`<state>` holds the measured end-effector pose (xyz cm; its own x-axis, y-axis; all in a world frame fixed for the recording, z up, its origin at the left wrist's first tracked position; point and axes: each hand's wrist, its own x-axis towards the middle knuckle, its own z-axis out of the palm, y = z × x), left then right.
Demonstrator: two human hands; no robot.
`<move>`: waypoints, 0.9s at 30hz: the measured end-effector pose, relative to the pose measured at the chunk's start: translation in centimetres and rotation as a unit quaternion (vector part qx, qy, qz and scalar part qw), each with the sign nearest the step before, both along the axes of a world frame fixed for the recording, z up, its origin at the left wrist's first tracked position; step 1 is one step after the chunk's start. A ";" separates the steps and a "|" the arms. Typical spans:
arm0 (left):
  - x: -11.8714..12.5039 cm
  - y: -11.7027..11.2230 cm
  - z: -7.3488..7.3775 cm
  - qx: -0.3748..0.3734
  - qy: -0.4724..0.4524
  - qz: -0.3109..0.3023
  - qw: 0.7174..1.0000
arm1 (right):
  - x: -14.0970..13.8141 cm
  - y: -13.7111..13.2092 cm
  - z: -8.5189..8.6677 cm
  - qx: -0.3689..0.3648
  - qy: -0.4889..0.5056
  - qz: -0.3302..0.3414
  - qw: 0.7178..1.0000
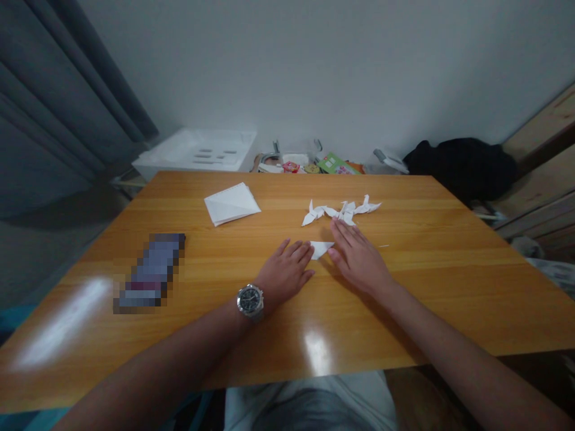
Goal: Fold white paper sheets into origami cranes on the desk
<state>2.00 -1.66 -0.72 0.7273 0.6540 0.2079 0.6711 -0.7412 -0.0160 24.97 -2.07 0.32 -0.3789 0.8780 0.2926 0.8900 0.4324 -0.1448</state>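
Both of my hands lie flat on the wooden table (449, 269). My left hand (285, 270), with a metal watch on its wrist, rests palm down with its fingers stretched toward a small folded white paper (321, 248). My right hand (357, 256) lies flat just to the right of that paper, fingers extended, its thumb touching the paper's edge. Just beyond my right fingertips sit several finished white paper cranes (342, 211) in a row.
A stack of white paper sheets (232, 203) lies at the back left of the table. A blurred dark flat object (151, 272) lies at the left. Behind the table are a white box (197, 152), small clutter and a black bag (462, 164).
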 end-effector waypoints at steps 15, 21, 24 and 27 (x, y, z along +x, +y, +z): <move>-0.7 -1.0 -0.2 0.001 0.006 0.016 1.000 | -1.7 -0.6 -2.0 -0.091 -0.009 0.075 0.993; -2.9 -2.1 0.2 -0.013 0.011 0.034 0.999 | -2.0 -0.8 -2.0 -0.090 -0.010 0.061 0.994; -3.9 -2.6 0.6 -0.021 0.011 0.059 0.998 | -2.1 -0.9 -2.0 -0.088 -0.007 0.059 0.994; -4.4 -3.0 0.9 -0.025 0.007 0.072 0.997 | -2.3 -0.9 -1.9 -0.088 -0.006 0.052 0.995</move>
<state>-2.44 -4.63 0.16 0.6280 0.7609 0.1633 0.7704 -0.6375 0.0078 22.68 -3.00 -1.62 -0.4726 0.8713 0.1324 0.8440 0.4907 -0.2165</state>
